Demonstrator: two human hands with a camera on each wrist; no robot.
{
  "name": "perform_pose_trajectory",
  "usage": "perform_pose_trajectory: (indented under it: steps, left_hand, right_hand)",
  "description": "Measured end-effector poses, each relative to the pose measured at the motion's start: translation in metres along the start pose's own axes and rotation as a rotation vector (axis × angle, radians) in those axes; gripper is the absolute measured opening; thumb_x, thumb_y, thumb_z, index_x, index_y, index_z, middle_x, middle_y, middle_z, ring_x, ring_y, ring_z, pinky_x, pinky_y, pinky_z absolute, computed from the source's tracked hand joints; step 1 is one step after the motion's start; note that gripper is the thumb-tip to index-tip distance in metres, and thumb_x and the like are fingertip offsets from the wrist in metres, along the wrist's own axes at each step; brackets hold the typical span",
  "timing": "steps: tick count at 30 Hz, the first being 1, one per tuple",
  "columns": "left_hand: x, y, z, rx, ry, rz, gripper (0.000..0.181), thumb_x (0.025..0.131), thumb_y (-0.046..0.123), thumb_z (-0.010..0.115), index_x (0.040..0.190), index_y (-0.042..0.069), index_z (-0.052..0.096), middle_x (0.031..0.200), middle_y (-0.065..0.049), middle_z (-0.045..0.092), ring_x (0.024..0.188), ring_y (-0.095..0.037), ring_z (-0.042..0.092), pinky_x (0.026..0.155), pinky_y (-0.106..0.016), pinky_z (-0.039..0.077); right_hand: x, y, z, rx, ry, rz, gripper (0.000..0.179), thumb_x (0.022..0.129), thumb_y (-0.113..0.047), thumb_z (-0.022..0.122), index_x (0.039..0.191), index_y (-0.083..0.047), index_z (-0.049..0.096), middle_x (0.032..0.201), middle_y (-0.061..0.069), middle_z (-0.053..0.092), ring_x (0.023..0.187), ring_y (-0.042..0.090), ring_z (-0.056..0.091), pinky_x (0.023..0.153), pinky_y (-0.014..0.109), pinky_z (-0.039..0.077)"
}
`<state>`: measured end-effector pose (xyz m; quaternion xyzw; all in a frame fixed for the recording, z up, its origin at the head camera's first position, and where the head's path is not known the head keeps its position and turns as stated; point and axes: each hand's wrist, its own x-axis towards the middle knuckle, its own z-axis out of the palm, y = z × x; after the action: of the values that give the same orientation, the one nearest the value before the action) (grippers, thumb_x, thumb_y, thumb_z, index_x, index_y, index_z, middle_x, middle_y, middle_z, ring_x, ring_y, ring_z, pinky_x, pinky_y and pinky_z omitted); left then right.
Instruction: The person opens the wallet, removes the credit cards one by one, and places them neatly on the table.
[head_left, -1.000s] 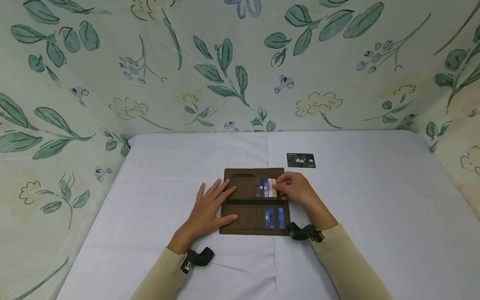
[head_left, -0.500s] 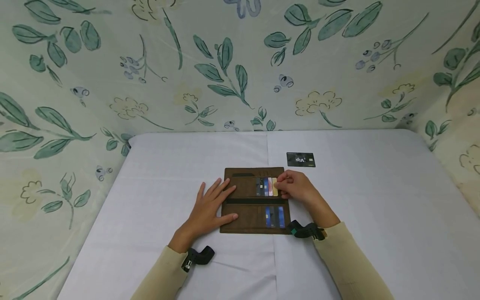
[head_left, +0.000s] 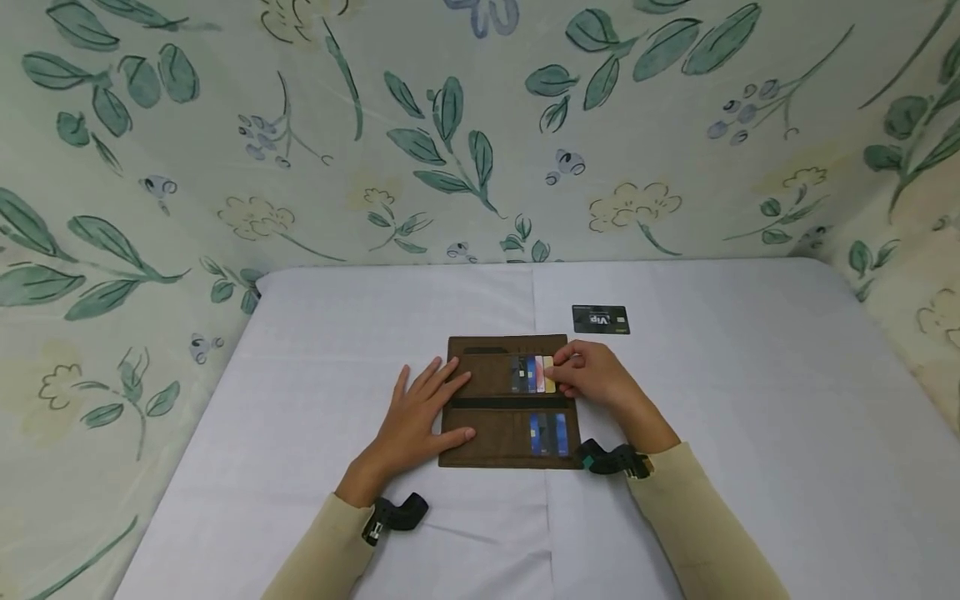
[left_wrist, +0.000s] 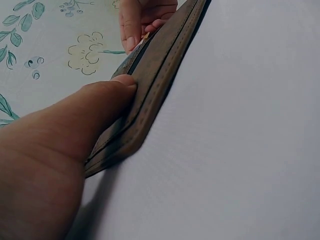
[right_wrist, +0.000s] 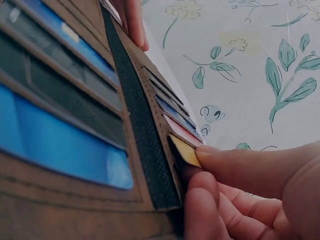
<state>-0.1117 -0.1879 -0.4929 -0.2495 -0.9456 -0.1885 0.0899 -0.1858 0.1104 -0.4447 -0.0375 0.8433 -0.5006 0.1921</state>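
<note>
One yellow card (right_wrist: 183,149), its visible strip running near to far
Our right hand (head_left: 597,379) pinches it at the right of the wallet's (head_left: 487,452) far half; our left hand (head_left: 415,429) lies spread on the wallet's left edge.

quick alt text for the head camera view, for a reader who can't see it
A person's right hand pinches a yellow card at the upper right of an open brown wallet, while the left hand rests, fingers spread, on the wallet's left side. A black card lies apart, farther back on the white cloth.
</note>
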Motion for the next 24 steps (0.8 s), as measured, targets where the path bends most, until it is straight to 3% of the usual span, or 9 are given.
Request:
perform_pose_trajectory:
  steps: [4, 12, 18, 24]
  left_hand:
    - [0.0005, 0.0005, -0.0012, 0.0, -0.003, -0.004, 0.079, 0.085, 0.062, 0.06, 0.149, 0.021, 0.038, 0.158, -0.004, 0.027, 0.145, -0.029, 0.02, 0.111, -0.064, 0.005]
    - [0.001, 0.0022, -0.002, -0.007, -0.012, -0.01, 0.079, 0.085, 0.062, 0.061, 0.149, 0.021, 0.039, 0.157, -0.004, 0.028, 0.145, -0.029, 0.02, 0.111, -0.064, 0.005]
    - [0.0018, 0.0033, -0.0028, -0.017, -0.01, -0.011, 0.079, 0.085, 0.061, 0.061, 0.149, 0.02, 0.039, 0.157, -0.005, 0.028, 0.145, -0.03, 0.02, 0.111, -0.064, 0.005]
    - [0.002, 0.0037, -0.0042, -0.019, -0.015, -0.015, 0.08, 0.084, 0.061, 0.062, 0.149, 0.02, 0.04, 0.157, -0.004, 0.028, 0.145, -0.029, 0.02, 0.111, -0.064, 0.004]
  right_hand:
    - [0.0019, 0.0014, -0.0019, 0.038, -0.013, 0.022, 0.026, 0.089, -0.015, 0.07, 0.105, 0.003, 0.058, 0.077, 0.005, 0.067, 0.064, 0.013, 0.059, 0.061, 0.024, 0.055]
    - [0.0045, 0.0066, -0.0017, 0.013, 0.0, 0.023, 0.034, 0.084, -0.024, 0.076, 0.1, 0.001, 0.059, 0.074, 0.003, 0.067, 0.06, 0.013, 0.059, 0.058, 0.024, 0.054]
    - [0.0061, 0.0072, -0.0018, 0.021, 0.01, 0.03, 0.029, 0.085, -0.021, 0.075, 0.097, 0.001, 0.06, 0.072, 0.003, 0.067, 0.059, 0.012, 0.06, 0.058, 0.024, 0.055]
    - [0.0066, 0.0059, -0.0037, 0.056, -0.009, 0.048, 0.029, 0.088, -0.018, 0.072, 0.104, 0.004, 0.059, 0.075, 0.004, 0.067, 0.062, 0.012, 0.06, 0.06, 0.024, 0.055]
